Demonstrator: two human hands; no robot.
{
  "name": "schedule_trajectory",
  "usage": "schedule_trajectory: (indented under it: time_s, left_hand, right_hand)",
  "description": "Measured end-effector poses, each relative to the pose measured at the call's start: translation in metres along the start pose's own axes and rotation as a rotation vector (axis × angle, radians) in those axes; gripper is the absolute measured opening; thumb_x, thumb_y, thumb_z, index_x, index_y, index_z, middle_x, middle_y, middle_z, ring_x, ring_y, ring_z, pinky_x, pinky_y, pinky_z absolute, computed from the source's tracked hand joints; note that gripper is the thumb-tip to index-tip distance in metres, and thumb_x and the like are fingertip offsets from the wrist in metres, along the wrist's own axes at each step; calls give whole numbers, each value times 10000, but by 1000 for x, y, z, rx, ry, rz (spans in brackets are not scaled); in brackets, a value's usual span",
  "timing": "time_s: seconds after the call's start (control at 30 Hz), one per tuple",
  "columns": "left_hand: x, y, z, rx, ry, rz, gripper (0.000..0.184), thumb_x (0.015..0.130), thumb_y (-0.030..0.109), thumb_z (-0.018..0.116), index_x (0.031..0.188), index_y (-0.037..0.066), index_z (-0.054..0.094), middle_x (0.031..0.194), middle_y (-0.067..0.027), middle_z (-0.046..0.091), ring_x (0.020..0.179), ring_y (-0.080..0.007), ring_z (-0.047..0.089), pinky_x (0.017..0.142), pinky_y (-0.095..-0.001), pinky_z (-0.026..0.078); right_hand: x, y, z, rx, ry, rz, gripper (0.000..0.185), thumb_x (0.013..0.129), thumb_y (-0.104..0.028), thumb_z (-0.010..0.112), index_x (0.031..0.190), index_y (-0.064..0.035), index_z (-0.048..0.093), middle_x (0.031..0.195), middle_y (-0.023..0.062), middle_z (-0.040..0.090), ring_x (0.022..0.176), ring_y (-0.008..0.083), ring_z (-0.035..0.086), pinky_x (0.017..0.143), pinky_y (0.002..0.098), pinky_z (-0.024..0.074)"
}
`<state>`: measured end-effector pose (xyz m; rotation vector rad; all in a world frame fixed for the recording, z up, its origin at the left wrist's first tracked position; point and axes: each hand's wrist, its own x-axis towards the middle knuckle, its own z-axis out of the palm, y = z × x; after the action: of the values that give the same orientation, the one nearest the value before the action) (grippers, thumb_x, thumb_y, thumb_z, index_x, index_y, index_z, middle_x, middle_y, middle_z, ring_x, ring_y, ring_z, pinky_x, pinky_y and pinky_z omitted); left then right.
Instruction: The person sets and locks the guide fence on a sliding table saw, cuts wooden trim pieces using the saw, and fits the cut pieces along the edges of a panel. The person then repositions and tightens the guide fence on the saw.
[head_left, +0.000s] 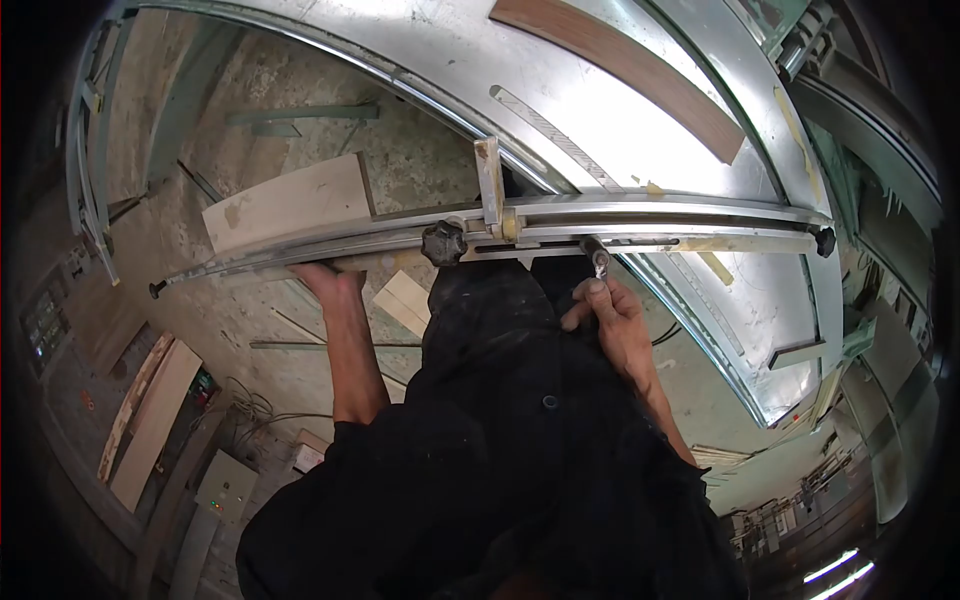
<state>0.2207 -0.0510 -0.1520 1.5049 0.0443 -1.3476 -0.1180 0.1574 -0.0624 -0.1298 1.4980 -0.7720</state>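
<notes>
A long metal fence rail crosses in front of me, over the edge of a sliding saw table. My left hand is closed at the underside of the rail's left half, its fingertips hidden by the rail. With thumb and fingers pinched together, my right hand holds a small metal lever just below the rail. Between the hands sits a black star knob on the rail. Right beside the knob, a metal stop stands up from the rail.
The shiny saw table carries a brown wood strip and a ruled scale. Beyond the rail leans a pale board. Offcuts and cables lie on the floor. A control box stands at lower left.
</notes>
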Motion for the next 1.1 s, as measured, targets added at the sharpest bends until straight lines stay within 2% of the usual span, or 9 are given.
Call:
schedule_trajectory:
  time_s: [0.07, 0.13, 0.37, 0.57, 0.63, 0.77, 0.9, 0.97, 1.1]
  left_hand:
    - [-1, 2, 0, -22, 19, 2, 792, 920, 756, 462, 1442, 163, 520, 1499, -67, 504, 1339, -310, 488, 1149, -517, 388]
    - [2, 1, -3, -52, 0, -24, 805, 883, 774, 515, 1418, 173, 551, 1481, -61, 533, 1333, -307, 502, 1153, -529, 387]
    - [0, 5, 3, -69, 35, -19, 815, 887, 770, 510, 1439, 171, 529, 1504, -66, 512, 1360, -301, 478, 1169, -526, 363]
    - [2, 2, 4, -127, -16, -33, 797, 906, 736, 514, 1457, 161, 508, 1524, -66, 490, 1373, -307, 462, 1173, -526, 354]
    - [-6, 5, 13, -59, 23, 28, 819, 900, 744, 520, 1470, 156, 495, 1537, -72, 475, 1385, -316, 452, 1181, -533, 342]
    - [-5, 5, 15, -88, -25, -57, 839, 894, 752, 522, 1481, 154, 484, 1559, -79, 448, 1402, -317, 439, 1189, -538, 329]
    - [2, 1, -2, -119, -45, -23, 826, 934, 742, 460, 1519, 159, 437, 1583, -82, 415, 1423, -316, 420, 1208, -538, 303]
    - [2, 0, -8, -53, -127, 42, 835, 975, 768, 281, 1559, 178, 371, 1624, -62, 335, 1473, -309, 336, 1220, -531, 276]
    - [1, 0, -20, -64, -143, 16, 739, 1021, 695, 281, 1579, 211, 322, 1624, -42, 323, 1478, -287, 322, 1220, -517, 277]
  right_hand:
    - [0, -3, 3, 42, 23, 33, 360, 1071, -371, 522, 1013, -35, 639, 717, 67, 678, 690, 107, 587, 695, 248, 446]
    - [1, -3, 5, 32, 27, 13, 362, 1070, -373, 525, 1016, -35, 642, 719, 66, 678, 680, 105, 579, 682, 246, 443]
    - [0, 2, 6, 93, 46, 6, 393, 1066, -404, 523, 1023, -35, 652, 729, 62, 683, 644, 101, 551, 633, 246, 425]
    - [-2, -6, 11, 9, 70, 21, 389, 1059, -416, 536, 1041, -41, 639, 738, 66, 679, 667, 105, 570, 655, 253, 435]
    - [-2, -5, 11, 4, 77, 29, 399, 1059, -423, 534, 1044, -38, 639, 734, 69, 678, 666, 108, 570, 652, 253, 434]
    - [-4, -8, 17, 29, 109, 19, 434, 1062, -450, 514, 1044, -34, 637, 719, 75, 675, 658, 107, 563, 638, 258, 429]
    - [-2, -5, 17, -45, 107, -25, 464, 1061, -471, 502, 1033, -28, 636, 720, 79, 675, 648, 106, 553, 632, 261, 429]
    - [-2, -8, 17, -99, 84, -44, 466, 1072, -459, 473, 1018, -25, 634, 719, 69, 672, 635, 116, 560, 648, 264, 428]
    - [10, 6, 9, -152, 70, -129, 468, 1075, -451, 466, 1022, -16, 630, 730, 79, 672, 645, 132, 577, 658, 278, 445]
